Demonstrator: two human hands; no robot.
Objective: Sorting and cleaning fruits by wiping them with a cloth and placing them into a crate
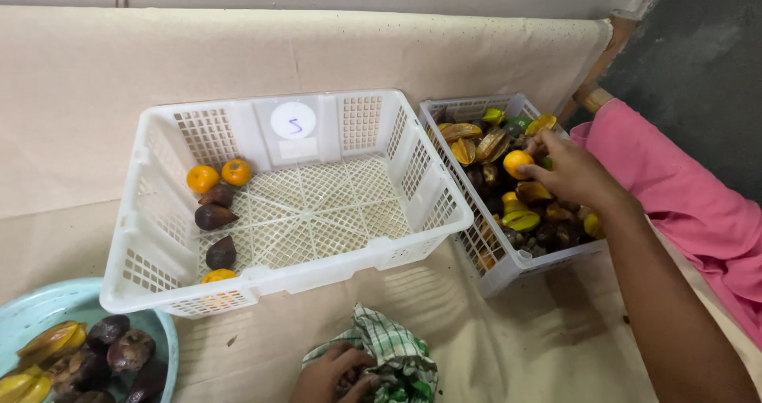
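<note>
Right hand [573,173] — fingers closed round a small orange fruit [517,163], held over the small white crate [508,272], which is heaped with star fruit, dark purple fruit and more orange pieces.

Left hand [333,375] — at the lower edge of view, clutching a green-and-white checked cloth [393,351]; something dark may sit inside the fold, though the view is too cropped to tell.

Large white crate [294,264] — between the hands, just beside the small one, mostly bare: three orange fruits and three dark purple fruits [214,216] along its left side.

Pale blue bowl [48,312] — lower left, holding star fruit and dark fruit.

Progress, as judged: only a few pieces sit in the large crate; the bulk remains in the small one.

Pink cloth [683,196] — far right.
</note>
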